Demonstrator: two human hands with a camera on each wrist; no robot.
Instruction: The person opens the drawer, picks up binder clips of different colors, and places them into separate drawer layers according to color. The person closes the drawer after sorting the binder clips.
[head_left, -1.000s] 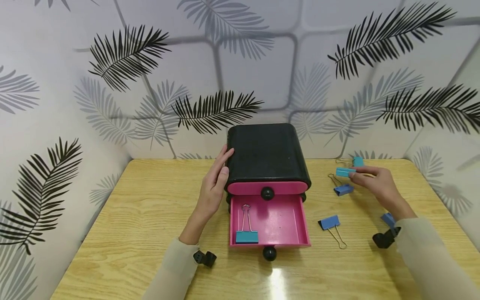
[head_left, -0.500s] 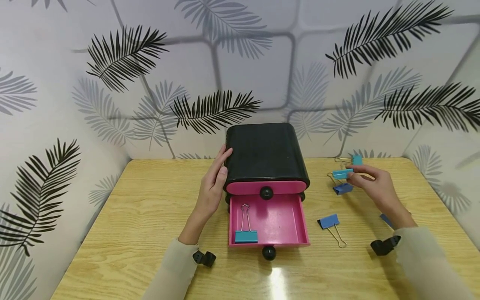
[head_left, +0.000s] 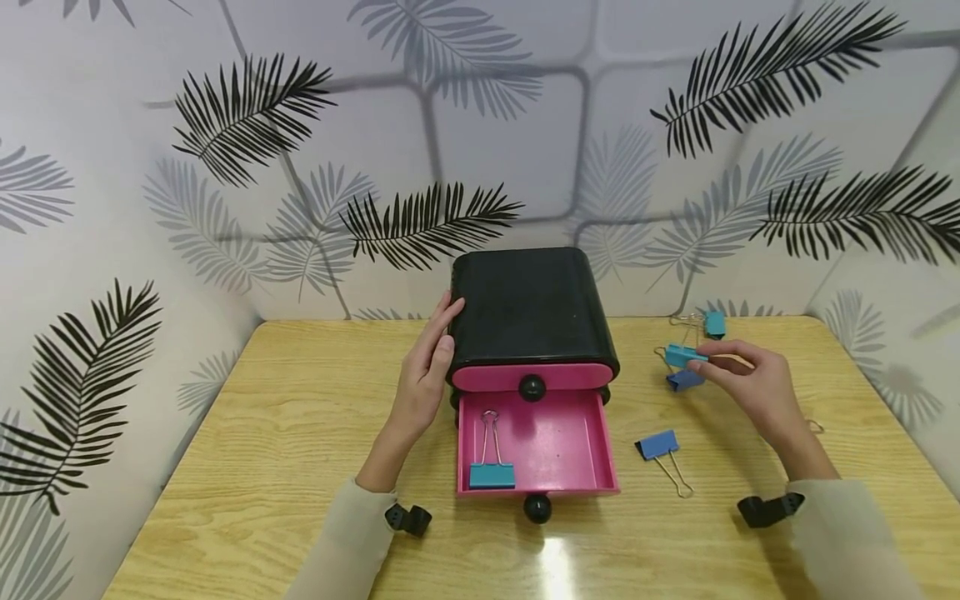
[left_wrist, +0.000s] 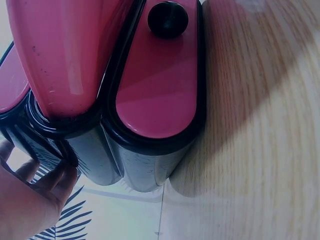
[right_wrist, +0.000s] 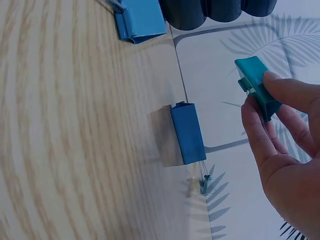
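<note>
My right hand (head_left: 757, 392) pinches a teal binder clip (head_left: 684, 356) between thumb and fingers, to the right of the cabinet. In the right wrist view, that hand holds the clip above the table, by its body. My left hand (head_left: 422, 379) lies along the left side of a black cabinet (head_left: 534, 308), fingertips at its upper edge. A pink drawer (head_left: 562, 450) is pulled out, with another teal binder clip (head_left: 492, 476) lying at its front left, handles pointing back. In the left wrist view, the lower drawer (left_wrist: 160, 95) is closed.
A blue binder clip (head_left: 657, 445) lies right of the drawer. Another blue clip (head_left: 682, 382) lies behind it, below the held one in the head view. Near the wall rests a teal clip (head_left: 715, 325). A wire handle (head_left: 815, 426) shows beside my right wrist.
My right hand has shifted slightly left and down, tilting the teal binder clip so its wire handle shows above it. The left hand stays on the cabinet.
</note>
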